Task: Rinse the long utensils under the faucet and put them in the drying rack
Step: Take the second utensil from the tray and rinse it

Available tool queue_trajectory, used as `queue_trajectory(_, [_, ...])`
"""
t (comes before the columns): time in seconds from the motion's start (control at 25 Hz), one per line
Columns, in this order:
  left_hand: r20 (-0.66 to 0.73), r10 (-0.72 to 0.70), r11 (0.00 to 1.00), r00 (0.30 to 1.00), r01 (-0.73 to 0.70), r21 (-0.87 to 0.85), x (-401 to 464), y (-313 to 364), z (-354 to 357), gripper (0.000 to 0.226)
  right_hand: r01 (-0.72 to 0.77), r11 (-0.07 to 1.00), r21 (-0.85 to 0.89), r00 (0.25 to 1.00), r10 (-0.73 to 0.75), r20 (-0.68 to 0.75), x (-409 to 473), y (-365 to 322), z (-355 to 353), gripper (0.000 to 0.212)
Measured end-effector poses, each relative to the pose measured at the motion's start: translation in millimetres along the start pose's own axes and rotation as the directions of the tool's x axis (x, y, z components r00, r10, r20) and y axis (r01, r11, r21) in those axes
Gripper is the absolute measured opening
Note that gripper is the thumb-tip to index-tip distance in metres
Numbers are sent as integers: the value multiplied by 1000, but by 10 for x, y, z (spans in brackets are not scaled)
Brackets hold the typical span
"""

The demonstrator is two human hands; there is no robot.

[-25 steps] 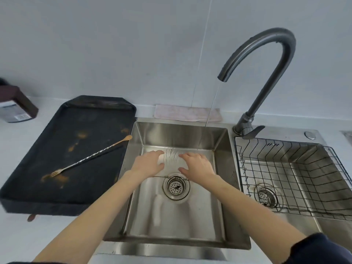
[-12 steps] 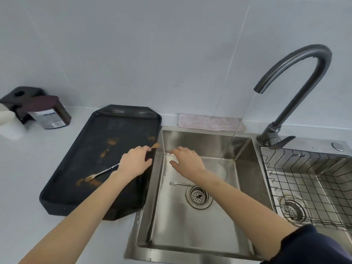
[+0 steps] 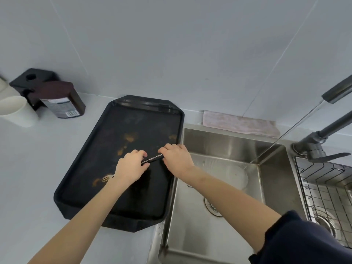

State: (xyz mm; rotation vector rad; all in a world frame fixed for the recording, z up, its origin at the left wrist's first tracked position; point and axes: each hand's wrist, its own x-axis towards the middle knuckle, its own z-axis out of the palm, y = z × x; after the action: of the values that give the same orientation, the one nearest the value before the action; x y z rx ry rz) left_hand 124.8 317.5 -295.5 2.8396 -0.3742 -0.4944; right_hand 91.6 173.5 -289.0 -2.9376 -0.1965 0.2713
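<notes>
The long twisted-stem utensil (image 3: pixel 152 159), a bar fork with gold tines (image 3: pixel 106 178) poking out at its low end, lies over the black tray (image 3: pixel 118 212) to the left of the sink basin (image 3: pixel 274 187). Its long axis runs on a diagonal, tines down toward the tray's near-left side and the other end up toward the tray's edge nearest the sink. You have both hands on it already. Your left hand (image 3: pixel 130 168) is curled over the lower-middle of the stem, fingers closed around it, with the tines showing just past your wrist. Your right hand (image 3: pixel 176 159) is closed over the upper end, close to the tray's rim beside the sink; that tip is hidden under your fingers, so you cannot tell from here what shape it has. Between your two hands only a short stretch of the twisted stem shows. Whether the utensil is lifted clear of the tray or resting on it is not plain. The faucet (image 3: pixel 335 94) is running, and its stream (image 3: pixel 285 134) falls well to the right of the tray, landing at the far right of the sink basin. The wire drying rack (image 3: pixel 323 180) sits beyond that again, on the right of the sink. Your right hand is the nearer one to the water, so the likely carry is rightward across the tray's rim, leading with the end that hand covers.
</notes>
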Motion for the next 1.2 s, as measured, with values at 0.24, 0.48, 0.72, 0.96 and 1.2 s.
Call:
queue_trajectory(0.24, [-53, -45, 997, 998, 41, -66, 34, -37, 90, 19, 8, 1000, 4, 1000, -8, 14, 87, -7, 78, 31])
queue_trajectory(0.48, [-97, 16, 996, 995, -24, -86, -6, 98, 58, 17, -79, 979, 186, 996, 84, -20, 1, 136, 17, 30])
queue_trajectory(0.72, [-139, 110, 955, 984, -143, -260, -106, 514, -75, 18, -93, 921, 378, 956, 188, -223, -331, 485, -285, 25])
queue_trajectory(0.96, [-61, 175, 814, 983, -180, -552, -295, 1186, -150, 15, -93, 639, 763, 778, 525, -345, -854, 757, -507, 17])
queue_trajectory(1.2, [109, 224, 611, 968, -53, -790, -539, 1861, 1, 20, -69, 198, 978, 644, 757, -108, -1326, 1098, -581, 9])
